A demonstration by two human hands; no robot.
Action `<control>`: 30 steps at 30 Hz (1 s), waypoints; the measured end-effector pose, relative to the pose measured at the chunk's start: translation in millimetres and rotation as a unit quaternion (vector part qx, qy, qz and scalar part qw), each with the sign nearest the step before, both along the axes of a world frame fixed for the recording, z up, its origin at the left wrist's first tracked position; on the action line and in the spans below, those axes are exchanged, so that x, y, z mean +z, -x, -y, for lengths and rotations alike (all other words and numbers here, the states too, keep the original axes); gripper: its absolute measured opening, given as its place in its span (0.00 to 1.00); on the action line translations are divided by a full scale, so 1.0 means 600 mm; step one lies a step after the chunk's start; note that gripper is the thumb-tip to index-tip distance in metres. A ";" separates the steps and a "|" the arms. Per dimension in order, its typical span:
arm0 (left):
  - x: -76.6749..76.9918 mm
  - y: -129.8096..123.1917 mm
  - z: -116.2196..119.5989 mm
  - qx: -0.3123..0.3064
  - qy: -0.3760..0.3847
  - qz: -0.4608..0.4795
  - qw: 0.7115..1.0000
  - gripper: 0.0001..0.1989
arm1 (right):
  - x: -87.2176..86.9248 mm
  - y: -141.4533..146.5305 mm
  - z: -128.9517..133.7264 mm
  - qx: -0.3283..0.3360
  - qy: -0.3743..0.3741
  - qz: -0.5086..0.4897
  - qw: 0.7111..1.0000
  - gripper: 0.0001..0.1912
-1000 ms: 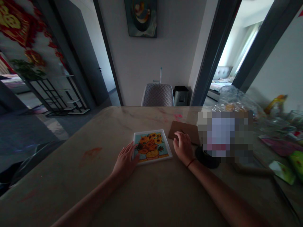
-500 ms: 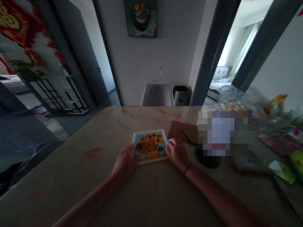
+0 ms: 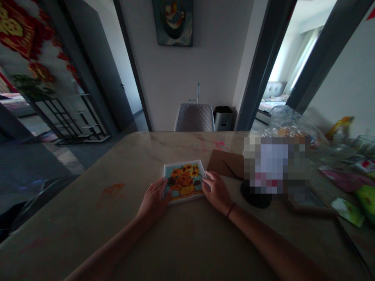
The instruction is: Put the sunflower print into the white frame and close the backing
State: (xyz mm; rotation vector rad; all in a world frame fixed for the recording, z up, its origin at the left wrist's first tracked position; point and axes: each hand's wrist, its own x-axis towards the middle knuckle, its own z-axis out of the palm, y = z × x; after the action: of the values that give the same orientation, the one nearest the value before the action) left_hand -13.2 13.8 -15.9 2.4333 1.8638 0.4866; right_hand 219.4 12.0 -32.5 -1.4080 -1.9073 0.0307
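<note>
A small white-framed picture of sunflowers in a yellow vase [image 3: 184, 181] lies flat on the marble-look table [image 3: 96, 218]. My left hand [image 3: 154, 197] presses its fingers against the frame's left edge. My right hand [image 3: 216, 193] grips the right edge, with its fingertips over the corner of the picture. Just behind that hand lies a brown kraft envelope [image 3: 225, 164], not touched by either hand.
A round black mat [image 3: 255, 198] sits to the right, beside a pixelated blurred patch [image 3: 277, 166]. Beyond are a crumpled plastic bag [image 3: 285, 125], colourful packets [image 3: 348, 179] and a glass [image 3: 365, 145]. An orange stain [image 3: 111, 190] marks the table. A quilted chair [image 3: 194, 117] stands past the far edge.
My right hand has moved from the envelope's front edge onto the picture's right edge. The picture has turned slightly and now sits a little further left.
</note>
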 end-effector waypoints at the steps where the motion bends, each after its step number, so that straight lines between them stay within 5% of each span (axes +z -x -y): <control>1: 0.000 0.000 0.000 0.001 0.002 -0.001 1.000 0.25 | 0.000 0.000 0.000 0.001 0.002 0.002 1.000 0.13; 8: -0.003 -0.002 0.001 0.006 -0.006 0.019 1.000 0.25 | 0.004 0.002 0.003 0.010 0.019 0.017 1.000 0.14; 17: -0.018 0.001 0.002 -0.020 -0.019 0.000 1.000 0.46 | 0.004 0.003 0.003 0.023 0.025 0.001 0.999 0.14; 30: 0.016 -0.010 0.021 -0.123 -0.070 0.045 0.989 0.20 | 0.012 0.002 0.006 0.043 0.064 0.010 0.997 0.19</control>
State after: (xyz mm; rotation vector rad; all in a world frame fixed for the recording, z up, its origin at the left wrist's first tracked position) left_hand -7.0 1.2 -6.1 2.6317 1.5160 0.7176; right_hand 218.5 8.5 -25.3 -1.4135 -2.0118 0.1832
